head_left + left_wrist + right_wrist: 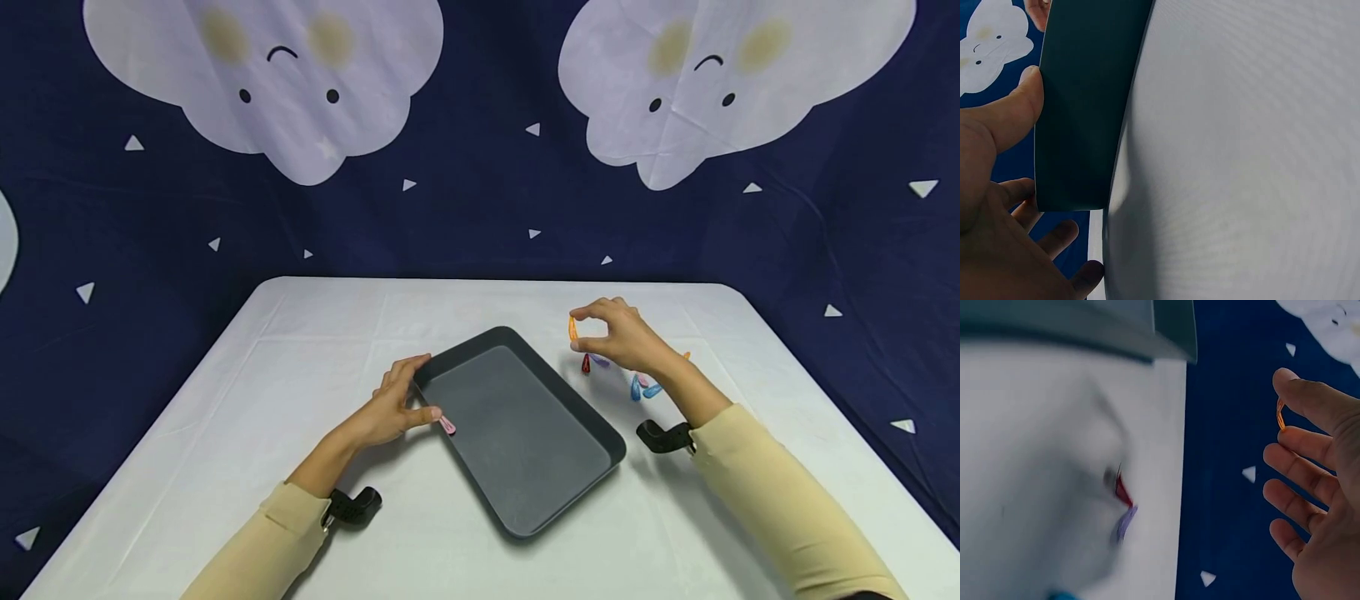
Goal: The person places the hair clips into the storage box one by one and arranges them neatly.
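A dark grey baking pan (pixel 517 425) lies at an angle on the white table. My left hand (pixel 390 406) rests on its left rim near the far corner, fingers spread along the edge. By that thumb's tip, a pink hair clip (pixel 447 426) sits at the rim; whether it is fastened there I cannot tell. My right hand (pixel 626 336) is raised above the table, right of the pan, pinching an orange hair clip (pixel 1280 414) between thumb and index finger. Below it lie a red hair clip (pixel 586 364) and a purple hair clip (pixel 599 360).
Blue hair clips (pixel 636 387) lie beside a pink one (pixel 642 380) near the right forearm. Another orange clip (pixel 686 356) is partly hidden behind that arm. A dark blue cloth (pixel 480 208) with clouds hangs behind the table (pixel 337 333).
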The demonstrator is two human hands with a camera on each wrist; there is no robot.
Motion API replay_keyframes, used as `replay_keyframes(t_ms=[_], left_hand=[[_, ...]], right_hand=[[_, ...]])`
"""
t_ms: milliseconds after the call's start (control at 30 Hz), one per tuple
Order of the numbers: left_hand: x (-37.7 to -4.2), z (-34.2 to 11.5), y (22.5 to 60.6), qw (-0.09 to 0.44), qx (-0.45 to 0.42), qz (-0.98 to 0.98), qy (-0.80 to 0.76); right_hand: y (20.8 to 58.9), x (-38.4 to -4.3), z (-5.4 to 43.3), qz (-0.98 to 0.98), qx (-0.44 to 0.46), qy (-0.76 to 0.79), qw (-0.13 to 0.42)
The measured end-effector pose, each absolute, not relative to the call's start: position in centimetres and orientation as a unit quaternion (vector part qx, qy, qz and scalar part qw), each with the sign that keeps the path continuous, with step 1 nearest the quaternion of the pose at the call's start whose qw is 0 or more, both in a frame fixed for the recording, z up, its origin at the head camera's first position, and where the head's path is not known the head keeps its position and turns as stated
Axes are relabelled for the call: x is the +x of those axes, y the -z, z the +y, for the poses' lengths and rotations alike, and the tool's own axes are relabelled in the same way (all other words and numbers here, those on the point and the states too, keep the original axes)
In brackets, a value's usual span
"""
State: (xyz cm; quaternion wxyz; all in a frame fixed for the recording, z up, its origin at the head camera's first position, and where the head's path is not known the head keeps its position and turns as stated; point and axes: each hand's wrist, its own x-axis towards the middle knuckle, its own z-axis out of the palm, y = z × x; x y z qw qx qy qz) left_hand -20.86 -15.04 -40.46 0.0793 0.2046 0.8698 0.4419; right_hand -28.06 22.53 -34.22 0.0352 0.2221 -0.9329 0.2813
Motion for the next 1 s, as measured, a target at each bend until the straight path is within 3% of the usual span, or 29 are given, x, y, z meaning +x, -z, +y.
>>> replay_keyframes(t_ms=[1000], left_hand=[[-20.8, -15.0, 40.4, 0.083, 0.201, 0.869, -0.445]], right_hand=[[34.8, -26.8, 13.5, -0.885, 0.369, -0.282, 0.026]])
